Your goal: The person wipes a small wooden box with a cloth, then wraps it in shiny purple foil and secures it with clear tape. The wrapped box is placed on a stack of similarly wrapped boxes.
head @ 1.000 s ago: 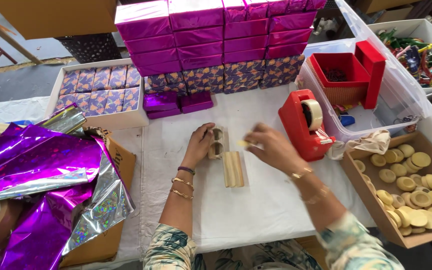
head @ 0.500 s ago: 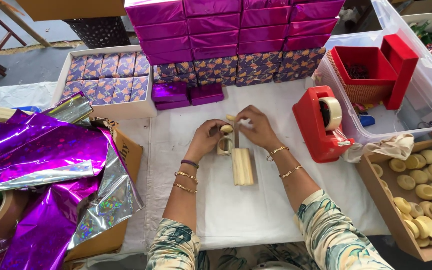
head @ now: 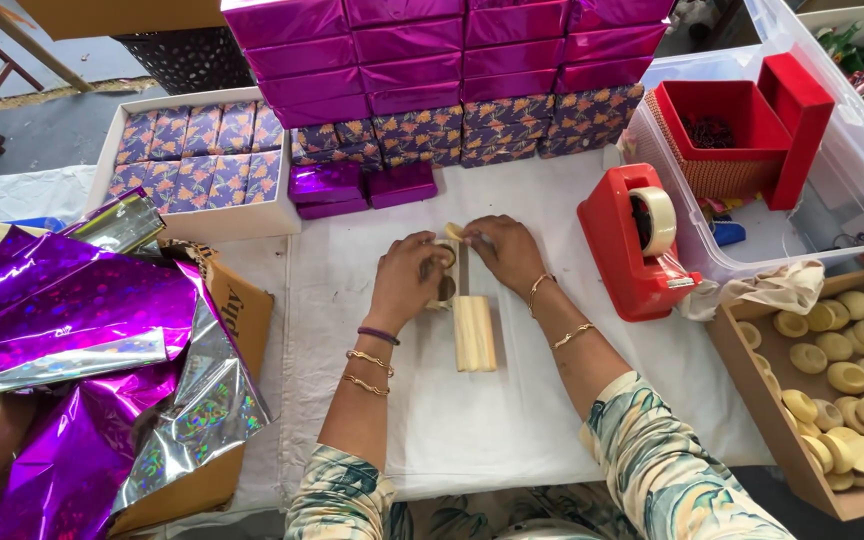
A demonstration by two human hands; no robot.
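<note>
We take the red tape dispenser (head: 632, 245) as our landmark. Just left of it on the white surface (head: 512, 420), our left hand (head: 407, 280) has its fingers curled around small pale round pieces (head: 444, 272), while our right hand (head: 505, 250) pinches one round piece (head: 453, 231) at its fingertips. A bundle of pale wooden sticks (head: 474, 333) lies between our wrists (touching neither, as far as we can tell).

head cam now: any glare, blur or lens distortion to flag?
Head view: even, soft light, weak shadows under both hands; left hand and right hand sharp, no motion blur; bright specular glare on the crumpled purple foil; wide-angle bowing at the edges, where the clear plastic bin leans outward.
</note>
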